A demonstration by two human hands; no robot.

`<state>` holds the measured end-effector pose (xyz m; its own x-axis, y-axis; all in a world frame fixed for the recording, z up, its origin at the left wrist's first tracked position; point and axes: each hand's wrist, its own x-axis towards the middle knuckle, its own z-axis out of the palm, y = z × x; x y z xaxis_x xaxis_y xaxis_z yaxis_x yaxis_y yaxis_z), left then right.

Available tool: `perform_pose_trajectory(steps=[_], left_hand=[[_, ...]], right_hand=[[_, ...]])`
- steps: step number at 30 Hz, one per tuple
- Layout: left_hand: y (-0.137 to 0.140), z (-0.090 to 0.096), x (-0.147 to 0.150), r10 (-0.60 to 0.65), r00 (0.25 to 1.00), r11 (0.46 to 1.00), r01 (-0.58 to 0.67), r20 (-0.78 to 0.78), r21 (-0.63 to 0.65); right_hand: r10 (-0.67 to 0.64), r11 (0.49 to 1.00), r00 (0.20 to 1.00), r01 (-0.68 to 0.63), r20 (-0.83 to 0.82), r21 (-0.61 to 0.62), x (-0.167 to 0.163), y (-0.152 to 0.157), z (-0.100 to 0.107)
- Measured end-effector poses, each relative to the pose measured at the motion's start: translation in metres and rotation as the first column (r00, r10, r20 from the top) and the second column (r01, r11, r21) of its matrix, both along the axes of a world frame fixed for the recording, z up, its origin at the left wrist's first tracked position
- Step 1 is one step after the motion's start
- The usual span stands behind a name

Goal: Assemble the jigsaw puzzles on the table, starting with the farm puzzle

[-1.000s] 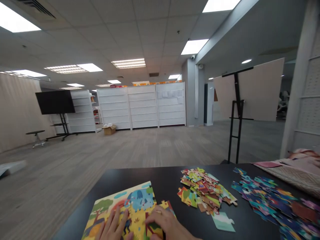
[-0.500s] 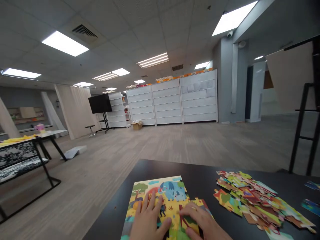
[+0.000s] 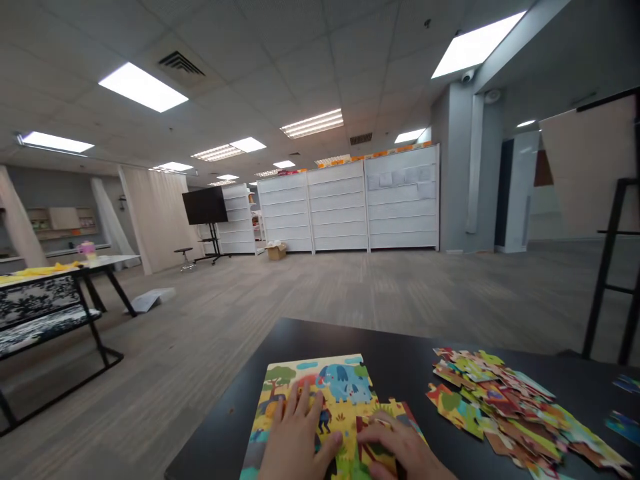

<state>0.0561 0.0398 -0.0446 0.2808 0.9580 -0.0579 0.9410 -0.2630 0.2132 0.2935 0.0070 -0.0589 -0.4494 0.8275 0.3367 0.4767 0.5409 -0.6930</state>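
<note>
The partly assembled puzzle [image 3: 341,419] lies flat on the black table [image 3: 225,433], directly below and forward of both hands. The left hand [image 3: 296,443] rests palm down on its left portion, fingers spread and thumb extended toward the right. The right hand [image 3: 404,448] is placed over the right portion, fingers bent and fingertips on the printed surface (whether they pinch a piece cannot be determined). The printed elephants [image 3: 345,381] lie beyond the fingertips, uncovered; a yellow strip of the puzzle shows between the two hands. The pile of loose pieces [image 3: 500,400] is located to the right of the right hand, near it but apart from the puzzle.
</note>
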Motion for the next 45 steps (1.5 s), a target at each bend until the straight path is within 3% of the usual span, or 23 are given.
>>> perform_pose_trajectory(steps=[3,6,9,12,15,20,23,26,31,37,42,45], left_hand=[[-0.005,0.001,-0.002,-0.023,0.995,0.999,0.019,0.095,0.045],[-0.011,-0.002,0.001,-0.06,0.946,0.995,0.032,0.319,0.09],[-0.013,-0.011,0.014,-0.101,0.834,0.995,0.093,0.543,0.042],[-0.009,-0.023,0.029,-0.084,0.664,0.989,0.149,0.743,-0.021],[-0.003,-0.028,0.034,-0.05,0.517,0.986,0.162,0.854,-0.041],[-0.001,-0.021,0.014,-0.029,0.434,0.991,0.129,0.9,-0.03],[0.001,-0.019,0.0,-0.021,0.414,0.996,0.083,0.91,-0.014],[0.006,-0.021,-0.008,-0.02,0.4,0.999,0.031,0.916,0.008],[0.012,-0.023,-0.013,-0.034,0.332,0.999,-0.004,0.943,0.037],[0.017,-0.021,-0.021,-0.041,0.218,0.997,-0.059,0.975,0.055],[0.022,-0.022,-0.029,-0.031,0.167,0.992,-0.113,0.985,0.05],[0.023,-0.026,-0.03,-0.016,0.163,0.993,-0.115,0.987,0.035]], right_hand=[[-0.085,0.996,0.994,0.083,-0.064,-0.033,0.002,0.007,-0.004],[-0.172,0.981,0.961,0.147,-0.216,-0.13,0.003,0.013,-0.005],[-0.195,0.974,0.929,0.146,-0.315,-0.171,0.002,0.014,-0.004],[-0.213,0.971,0.912,0.158,-0.351,-0.177,0.003,0.011,-0.003],[-0.28,0.955,0.869,0.211,-0.407,-0.207,0.006,0.011,-0.003],[-0.407,0.907,0.802,0.299,-0.437,-0.297,0.013,0.014,-0.003],[-0.385,0.896,0.768,0.178,-0.512,-0.407,0.013,0.016,-0.002],[-0.378,0.873,0.684,0.04,-0.623,-0.486,0.013,0.018,-0.005],[-0.357,0.88,0.641,-0.014,-0.679,-0.475,0.01,0.022,-0.006],[-0.406,0.892,0.678,0.149,-0.613,-0.426,0.016,0.03,0.003],[-0.543,0.838,0.698,0.491,-0.467,-0.24,0.04,0.049,-0.01],[-0.542,0.836,0.712,0.514,-0.446,-0.193,0.049,0.058,-0.018]])
